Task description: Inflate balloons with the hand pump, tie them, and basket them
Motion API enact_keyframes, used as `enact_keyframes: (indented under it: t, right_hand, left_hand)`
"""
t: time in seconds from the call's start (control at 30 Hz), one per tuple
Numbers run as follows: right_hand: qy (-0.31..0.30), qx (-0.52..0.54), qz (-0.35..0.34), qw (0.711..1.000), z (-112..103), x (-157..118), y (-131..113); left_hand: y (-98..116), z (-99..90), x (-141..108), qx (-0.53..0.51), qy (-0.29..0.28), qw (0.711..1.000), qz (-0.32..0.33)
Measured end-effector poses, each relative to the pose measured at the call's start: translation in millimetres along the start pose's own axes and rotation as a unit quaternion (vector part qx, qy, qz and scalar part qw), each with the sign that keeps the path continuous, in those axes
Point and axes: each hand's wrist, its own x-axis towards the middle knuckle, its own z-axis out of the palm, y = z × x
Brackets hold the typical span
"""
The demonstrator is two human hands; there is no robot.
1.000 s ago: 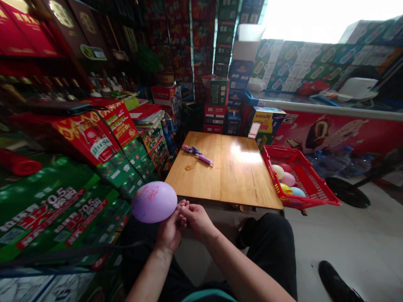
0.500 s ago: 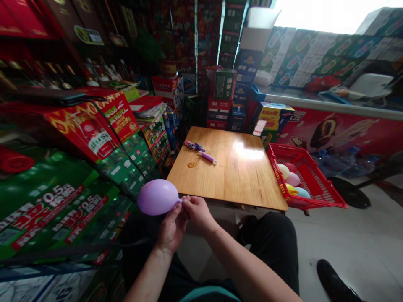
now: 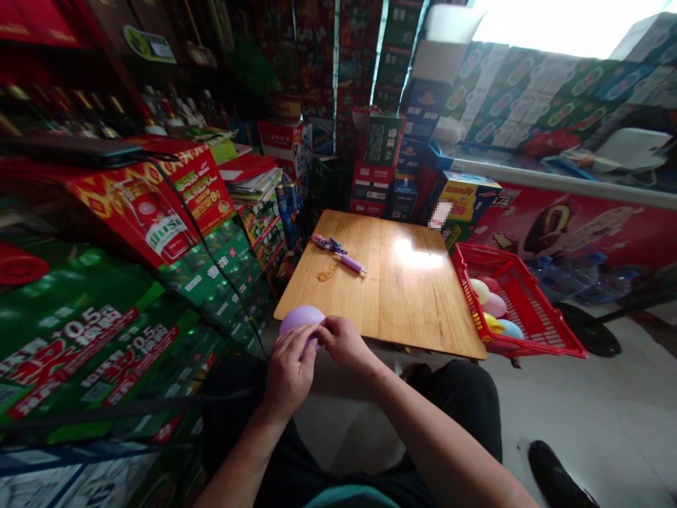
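A purple balloon [image 3: 299,317], inflated, is at the table's near left edge, partly covered by my hands. My left hand [image 3: 290,360] lies curled against its near side with the fingers closed on it. At the neck end, my right hand [image 3: 338,342] pinches the balloon; the neck itself is mostly hidden by the fingers. On the wooden table [image 3: 407,303] lie a purple hand pump [image 3: 352,265], a bunch of uninflated purple balloons [image 3: 328,245] and some yellowish rubber bands or rings [image 3: 324,275].
To the table's right stands a red basket [image 3: 550,331] holding several balloons [image 3: 494,305]. Stacked green drink cases [image 3: 79,331] and a red carton [image 3: 153,204] crowd the left side. More boxes [image 3: 378,166] stand behind the table. A dark cable [image 3: 206,247] hangs at left.
The balloon has moved right and swung closer to the table edge. My left hand has come up over its near side, while my right hand stays pinched at the neck, shifted slightly right.
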Motion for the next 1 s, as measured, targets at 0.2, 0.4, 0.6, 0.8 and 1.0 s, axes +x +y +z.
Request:
enact_keyframes:
  t: [0.2,0.4,0.6,0.8,1.0]
  right_hand:
    - [-0.05,0.082,0.015,0.995,-2.5,8.7,-2.6]
    - [-0.074,0.027,0.028,0.997,-19.2,23.8,0.9]
    - [-0.103,-0.049,0.002,0.993,-26.5,49.2,-6.1]
    - [-0.196,-0.022,0.061,0.978,-34.1,105.1,20.9]
    - [0.029,-0.273,0.087,0.958,-62.1,189.3,62.8]
  left_hand:
    - [-4.7,-1.4,22.1,0.035,-0.04,0.998,0.017]
    - [-8.0,-12.9,42.0,0.053,-0.062,0.997,-0.007]
    - [-16.4,-24.2,70.4,0.163,-0.086,0.98,0.08]
    - [-30.7,-29.0,92.0,0.201,-0.063,0.976,0.05]
    - [-41.0,-27.8,102.7,0.12,-0.049,0.989,-0.07]
